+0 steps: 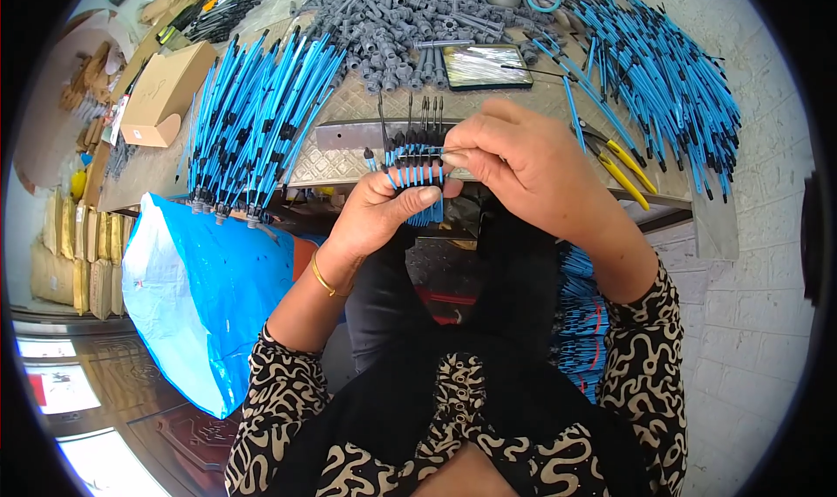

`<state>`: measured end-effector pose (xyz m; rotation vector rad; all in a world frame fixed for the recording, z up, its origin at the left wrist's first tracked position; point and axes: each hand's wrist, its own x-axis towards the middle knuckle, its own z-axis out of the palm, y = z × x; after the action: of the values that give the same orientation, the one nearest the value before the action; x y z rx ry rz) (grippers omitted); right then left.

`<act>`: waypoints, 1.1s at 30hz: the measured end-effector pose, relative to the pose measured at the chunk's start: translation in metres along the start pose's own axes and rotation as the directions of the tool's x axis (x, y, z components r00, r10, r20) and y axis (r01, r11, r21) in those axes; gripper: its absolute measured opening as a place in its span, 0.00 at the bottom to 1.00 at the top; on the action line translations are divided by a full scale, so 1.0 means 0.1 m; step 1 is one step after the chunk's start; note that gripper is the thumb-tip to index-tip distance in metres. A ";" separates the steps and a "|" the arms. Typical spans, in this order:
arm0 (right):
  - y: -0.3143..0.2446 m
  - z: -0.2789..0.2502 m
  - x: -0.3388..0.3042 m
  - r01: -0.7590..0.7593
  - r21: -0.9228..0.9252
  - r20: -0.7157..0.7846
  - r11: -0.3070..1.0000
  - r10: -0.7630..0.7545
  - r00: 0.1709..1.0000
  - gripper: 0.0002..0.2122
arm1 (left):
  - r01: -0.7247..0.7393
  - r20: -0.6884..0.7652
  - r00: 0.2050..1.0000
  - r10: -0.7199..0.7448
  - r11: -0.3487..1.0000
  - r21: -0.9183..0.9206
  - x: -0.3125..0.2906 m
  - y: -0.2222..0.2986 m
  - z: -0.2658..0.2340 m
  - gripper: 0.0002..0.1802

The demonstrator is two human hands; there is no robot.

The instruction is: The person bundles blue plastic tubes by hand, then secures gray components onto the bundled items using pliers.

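Over the near edge of the table, my left hand [362, 222] is closed around a small bundle of thin blue rods [411, 176] with black fittings. Dark thin tips stand up from the bundle's far end, and one rod leans away to the left. At the bundle's right side, my right hand [536, 166] has its thumb and forefinger pinched together against the black fittings. A thin pale line runs across the fittings to those fingertips; what exactly they grip is too small to tell. Behind the bundle lies a grey metal bar [344, 136].
Grey plastic fittings [392, 26] are heaped at the back, beside a flat tray [488, 66]. Blue rods lie in piles at left [261, 113] and right [663, 78]. Yellow-handled pliers [623, 166] rest at right. A cardboard box [166, 96] and a blue bag [209, 296] are on the left.
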<state>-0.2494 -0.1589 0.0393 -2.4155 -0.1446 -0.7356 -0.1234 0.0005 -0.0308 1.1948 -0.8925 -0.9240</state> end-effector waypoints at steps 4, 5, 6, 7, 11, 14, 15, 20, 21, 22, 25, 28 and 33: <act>0.03 -0.04 0.08 0.046 0.054 0.076 0.997 -0.050 0.996 0.04 | -0.028 0.040 0.999 0.026 0.999 0.046 0.00 0.00 -0.03 0.14; 0.05 -0.02 0.09 0.045 0.056 0.077 0.997 -0.049 0.996 0.04 | -0.044 0.059 0.997 0.041 0.997 0.059 0.01 0.00 -0.04 0.15; 0.07 0.00 0.09 0.049 0.069 0.069 0.996 -0.054 0.996 0.04 | -0.042 0.058 0.998 0.038 0.997 0.058 0.01 0.00 -0.05 0.15; 0.09 0.02 0.09 0.054 0.082 0.061 0.995 -0.059 0.996 0.05 | -0.021 0.072 0.997 0.018 0.999 0.040 0.02 -0.01 -0.06 0.15; 0.10 0.07 0.08 0.089 0.085 0.018 0.992 -0.091 0.996 0.06 | 0.021 0.105 0.994 -0.023 1.000 0.024 0.01 0.01 -0.07 0.15; 0.08 0.04 0.08 0.124 -0.004 0.022 0.992 -0.124 0.992 0.07 | 0.015 0.115 0.993 -0.022 0.998 0.063 0.02 0.03 -0.06 0.15; 0.07 0.02 0.10 0.150 -0.086 0.045 0.985 -0.147 0.988 0.07 | 0.010 0.114 0.993 -0.018 0.998 0.067 0.02 0.04 -0.06 0.15; 0.07 -0.01 0.12 0.223 -0.206 0.053 0.953 -0.217 0.975 0.08 | 0.029 0.127 0.991 -0.038 0.997 0.076 0.04 0.02 -0.08 0.14; 0.06 -0.01 0.12 0.222 -0.205 0.052 0.953 -0.216 0.975 0.08 | 0.042 0.133 0.990 -0.052 0.996 0.077 0.04 0.02 -0.08 0.14; 0.03 0.00 0.11 0.238 -0.248 0.041 0.939 -0.236 0.971 0.07 | 0.043 0.133 0.990 -0.053 0.996 0.078 0.03 0.03 -0.08 0.14; -0.02 -0.01 0.10 0.265 -0.335 0.019 0.904 -0.275 0.961 0.07 | 0.052 0.138 0.988 -0.065 0.994 0.097 0.03 0.08 -0.07 0.15; -0.04 -0.04 0.12 0.313 -0.411 0.009 0.856 -0.339 0.941 0.05 | 0.056 0.156 0.985 -0.069 0.994 0.090 0.02 0.09 -0.07 0.16; -0.03 -0.09 0.14 0.320 -0.359 0.041 0.877 -0.328 0.944 0.05 | 0.044 0.198 0.979 -0.056 0.997 0.069 0.00 0.15 -0.08 0.25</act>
<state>-0.2426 -0.1632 0.0546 -2.7691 -0.4521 -1.0130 -0.1140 0.0056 -0.0170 1.1983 -1.0630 -1.0766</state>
